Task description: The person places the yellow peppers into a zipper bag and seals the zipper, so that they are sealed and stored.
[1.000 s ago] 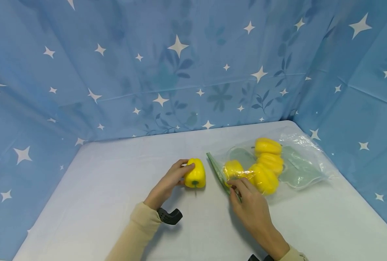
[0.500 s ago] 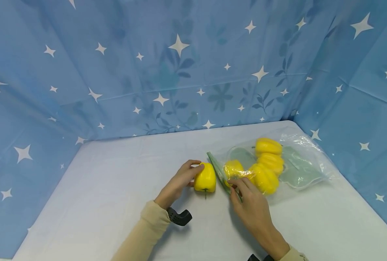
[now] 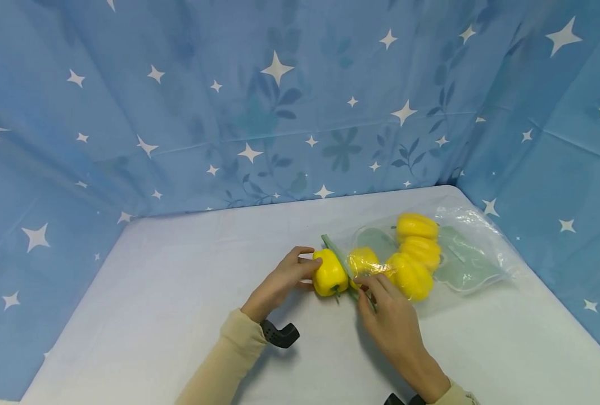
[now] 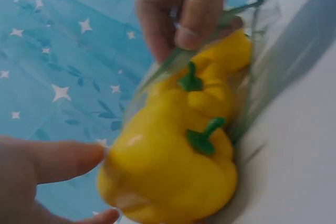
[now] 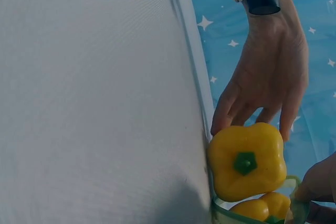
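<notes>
A yellow bell pepper [image 3: 329, 273] with a green stem is gripped by my left hand [image 3: 283, 283], fingers and thumb about its rear part in the right wrist view. It lies at the mouth of a clear plastic bag [image 3: 469, 261] with a green rim; how far inside it sits, I cannot tell. My right hand [image 3: 392, 320] pinches the bag's upper edge and lifts it, as the left wrist view [image 4: 181, 14] shows. Inside the bag rest several more yellow bell peppers [image 3: 412, 277], one right behind the mouth [image 5: 262, 207].
Bag and hands are over a white-covered table [image 3: 178, 270]. A blue curtain [image 3: 203, 112] with white stars hangs behind it and along both sides. Dark wrist devices [image 3: 279, 334] are worn at both cuffs.
My left hand has moved right with the bell pepper, from beside the bag to its mouth, and the pepper has turned slightly. My right hand has stayed at the bag's edge.
</notes>
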Demonstrator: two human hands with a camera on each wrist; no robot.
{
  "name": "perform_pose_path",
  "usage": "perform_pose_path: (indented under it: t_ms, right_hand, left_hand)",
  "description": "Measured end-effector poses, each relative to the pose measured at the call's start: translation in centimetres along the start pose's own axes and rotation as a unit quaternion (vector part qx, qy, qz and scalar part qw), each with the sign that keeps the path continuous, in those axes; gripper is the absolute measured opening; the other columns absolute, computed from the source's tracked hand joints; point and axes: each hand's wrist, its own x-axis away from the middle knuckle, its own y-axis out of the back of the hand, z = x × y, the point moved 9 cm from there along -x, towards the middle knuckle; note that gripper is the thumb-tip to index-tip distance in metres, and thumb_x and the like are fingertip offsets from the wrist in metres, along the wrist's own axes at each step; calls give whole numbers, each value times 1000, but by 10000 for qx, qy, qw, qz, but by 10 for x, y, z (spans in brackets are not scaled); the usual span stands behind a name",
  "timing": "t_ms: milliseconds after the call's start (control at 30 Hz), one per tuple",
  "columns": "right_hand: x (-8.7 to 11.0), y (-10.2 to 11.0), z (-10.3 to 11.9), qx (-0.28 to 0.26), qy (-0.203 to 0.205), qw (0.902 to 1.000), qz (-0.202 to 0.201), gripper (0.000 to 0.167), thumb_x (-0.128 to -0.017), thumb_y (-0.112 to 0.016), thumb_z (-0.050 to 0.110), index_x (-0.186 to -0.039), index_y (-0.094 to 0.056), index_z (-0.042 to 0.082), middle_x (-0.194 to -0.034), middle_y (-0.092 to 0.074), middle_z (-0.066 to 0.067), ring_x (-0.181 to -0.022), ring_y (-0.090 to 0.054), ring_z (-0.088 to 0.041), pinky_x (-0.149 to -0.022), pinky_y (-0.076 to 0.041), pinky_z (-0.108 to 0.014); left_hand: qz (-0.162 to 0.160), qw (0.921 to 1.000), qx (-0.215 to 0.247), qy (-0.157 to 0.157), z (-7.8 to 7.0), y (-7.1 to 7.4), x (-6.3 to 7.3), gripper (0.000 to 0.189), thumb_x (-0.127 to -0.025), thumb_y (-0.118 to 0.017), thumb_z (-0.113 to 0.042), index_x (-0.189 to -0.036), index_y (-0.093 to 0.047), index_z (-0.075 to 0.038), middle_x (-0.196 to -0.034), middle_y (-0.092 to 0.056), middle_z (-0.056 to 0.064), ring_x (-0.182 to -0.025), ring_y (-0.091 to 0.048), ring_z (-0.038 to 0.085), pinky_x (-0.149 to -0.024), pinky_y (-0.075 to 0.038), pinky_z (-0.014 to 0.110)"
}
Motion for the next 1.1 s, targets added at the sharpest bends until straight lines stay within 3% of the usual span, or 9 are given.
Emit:
perform_pose_path:
  t_ms: [133, 267, 467, 667, 1100]
  right_hand:
    - [0, 2, 0, 2, 21, 10000, -35, 29, -80, -82, -7, -104, -75, 9, -90, -69, -1, -68, -56, -8, -56, -48, -20]
    - [-1, 2, 0, 19, 16, 10000, -16, 29, -79, -82, -8, -103, -75, 8, -91, -70, -2, -68, -57, -9, -57, -48, -21]
    - [-1, 0, -1, -2, -29, 10000, 50, 27, -80, -80, -7, -102, -75, 8, -90, -69, -1, -68, -56, -10, -56, -47, -20]
    - [-1, 0, 0, -13, -5, 10000, -1, 26, -80, -82, -6, -100, -75, 8, -87, -68, 0, -68, -55, -9, -56, -46, -20]
    - [0, 1, 1, -4, 34, 10000, 34, 27, -81, -81, -6, -103, -74, 8, -90, -68, -1, -68, -57, -11, -58, -49, -22]
  left_hand:
    - [364, 9993, -63, 73, -2, -1, 2, 71, -97, -73, -18, -158, -37, -9, -154, -43, 24, -122, -65, 32, -100, -60, 45]
    - [647, 9970, -421, 77, -1, -3, 1, 79, -91, -80, -12, -158, -38, -11, -158, -41, 22, -126, -63, 31, -97, -61, 39]
    - [890, 9919, -905, -57, 0, -3, 1, 84, -87, -84, -9, -159, -39, -15, -156, -46, 18, -136, -57, 32, -113, -51, 48]
    - [889, 9898, -1085, -255, -2, -4, 0, 84, -87, -84, -8, -158, -40, -14, -154, -48, 19, -131, -62, 30, -114, -49, 49]
    - [577, 9943, -772, -464, 1, -12, -5, 81, -88, -84, -13, -157, -42, -13, -150, -53, 16, -129, -63, 30, -110, -53, 47]
